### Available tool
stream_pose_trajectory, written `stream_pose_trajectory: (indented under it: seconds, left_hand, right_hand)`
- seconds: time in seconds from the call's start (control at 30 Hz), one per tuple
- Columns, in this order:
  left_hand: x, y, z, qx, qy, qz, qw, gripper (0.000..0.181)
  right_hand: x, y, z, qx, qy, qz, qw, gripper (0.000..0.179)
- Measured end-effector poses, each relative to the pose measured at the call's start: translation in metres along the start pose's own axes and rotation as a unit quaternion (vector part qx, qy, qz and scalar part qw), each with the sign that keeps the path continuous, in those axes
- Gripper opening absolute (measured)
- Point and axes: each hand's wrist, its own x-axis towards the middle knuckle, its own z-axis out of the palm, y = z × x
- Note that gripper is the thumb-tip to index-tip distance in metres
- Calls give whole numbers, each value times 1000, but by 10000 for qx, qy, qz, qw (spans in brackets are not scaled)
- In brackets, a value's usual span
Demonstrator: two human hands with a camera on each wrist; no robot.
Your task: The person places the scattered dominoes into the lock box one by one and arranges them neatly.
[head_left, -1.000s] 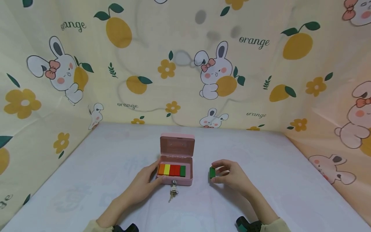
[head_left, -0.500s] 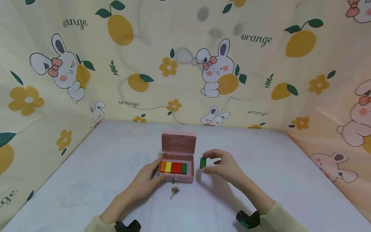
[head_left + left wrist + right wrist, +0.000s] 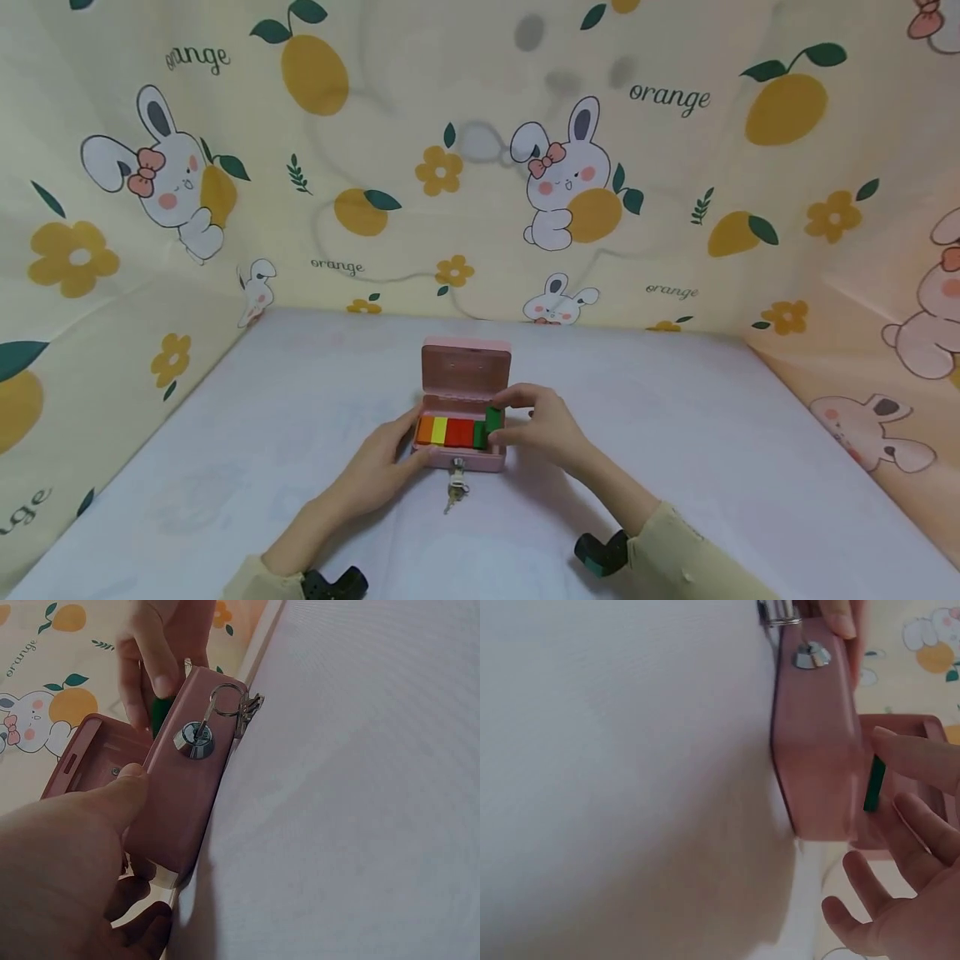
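Bunny and orange pictures cover the cloth walls [image 3: 480, 167] around a pale desk [image 3: 675, 467]. One small pink box [image 3: 460, 421] sits in the middle of the desk with its lid standing up. The right hand [image 3: 542, 423] pinches one green block [image 3: 492, 418] in its grip, thumb and fingers curled round it, right over the box's right end. The block touches the row inside. In that row I count one orange block [image 3: 424, 430], one yellow block [image 3: 439, 431], a red patch [image 3: 459, 432] and one more green block [image 3: 479, 435]. The left hand [image 3: 382, 460] grips the box's left front corner, thumb on the rim. One key [image 3: 454, 487] with a ring sticks in the lock [image 3: 193, 738] at the front. The box's right wall and the lid stand close around the held block.
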Motion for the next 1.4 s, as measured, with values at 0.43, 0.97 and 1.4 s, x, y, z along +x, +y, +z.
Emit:
stream_pose_trajectory:
  seconds: [0.43, 0.97, 1.4]
  left_hand:
    - [-1, 2, -3, -29, -64, -15, 10000, 81]
    - [-3, 1, 0, -12, -52, -122, 9999, 83]
    - [-2, 2, -2, 29, -16, 39, 10000, 81]
  right_hand:
    - [8, -1, 14, -927, -309, -62, 9952, 40]
    - [15, -4, 14, -1558, -875, -204, 9837, 41]
    - [14, -10, 14, -1683, -777, -164, 9825, 45]
